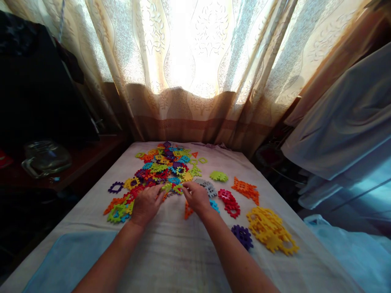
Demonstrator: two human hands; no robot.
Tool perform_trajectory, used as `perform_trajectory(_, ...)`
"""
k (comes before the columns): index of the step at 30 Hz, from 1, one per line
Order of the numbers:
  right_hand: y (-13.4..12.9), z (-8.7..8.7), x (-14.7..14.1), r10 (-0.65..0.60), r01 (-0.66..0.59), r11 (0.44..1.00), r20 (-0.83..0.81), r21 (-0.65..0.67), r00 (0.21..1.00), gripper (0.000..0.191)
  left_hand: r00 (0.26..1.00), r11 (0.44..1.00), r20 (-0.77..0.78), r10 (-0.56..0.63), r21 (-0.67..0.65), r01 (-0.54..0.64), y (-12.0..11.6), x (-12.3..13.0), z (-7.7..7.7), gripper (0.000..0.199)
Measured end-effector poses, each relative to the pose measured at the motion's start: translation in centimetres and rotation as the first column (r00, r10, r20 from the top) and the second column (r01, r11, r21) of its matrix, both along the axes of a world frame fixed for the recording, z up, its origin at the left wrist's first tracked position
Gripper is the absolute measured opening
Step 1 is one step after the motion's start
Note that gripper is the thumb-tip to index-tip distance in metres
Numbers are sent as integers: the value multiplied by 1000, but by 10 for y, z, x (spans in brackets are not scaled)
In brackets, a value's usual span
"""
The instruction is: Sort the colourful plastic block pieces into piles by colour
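My left hand (147, 203) pinches a small yellow-green toothed piece (166, 187) at the near edge of a mixed heap of colourful interlocking pieces (160, 167). Close to its right, the fingertips of my right hand (197, 197) close on another green piece (177, 188). Whether the two pieces touch is too small to tell. Orange (188, 211) and blue (214, 206) pieces lie partly hidden by my right hand, with grey pieces (207, 187) just beyond it. Left of my left hand are green pieces (117, 213) and a purple square frame (116, 187).
Separate groups lie on the right of the white-covered table (183, 260): red (229, 202), orange (246, 189), light green (219, 176), purple (242, 237) and yellow (271, 230). A blue cloth (70, 260) covers the near left. A glass jug (45, 158) stands on the left-hand furniture.
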State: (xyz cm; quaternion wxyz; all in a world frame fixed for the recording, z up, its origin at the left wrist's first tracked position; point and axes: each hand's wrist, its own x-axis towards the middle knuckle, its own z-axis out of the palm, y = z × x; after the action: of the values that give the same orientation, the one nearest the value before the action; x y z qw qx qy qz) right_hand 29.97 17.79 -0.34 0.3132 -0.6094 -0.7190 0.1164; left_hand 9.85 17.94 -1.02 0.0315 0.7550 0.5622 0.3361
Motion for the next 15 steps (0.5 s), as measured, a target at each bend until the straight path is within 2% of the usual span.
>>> perform_trajectory(3, -1, -3, 6, -81, 55, 992, -225, -115, 971, 21, 955, 985, 283, 92, -165, -46, -11, 7, -5, 36)
perform_trajectory(7, 0, -13, 14, -100, 22, 985, -459, -172, 883, 22, 757, 916, 625, 189, -391, 94, -22, 16, -20, 51)
perform_trajectory(11, 0, -17, 19, -129, -12, 969, -547, -247, 827, 20, 607, 855, 745, 278, -480, 198, -30, 22, -32, 58)
perform_trajectory(15, 1, -13, 25, -137, -34, 954, -532, -299, 835, 16, 515, 853, 805, 296, -465, 237, -34, 24, -41, 58)
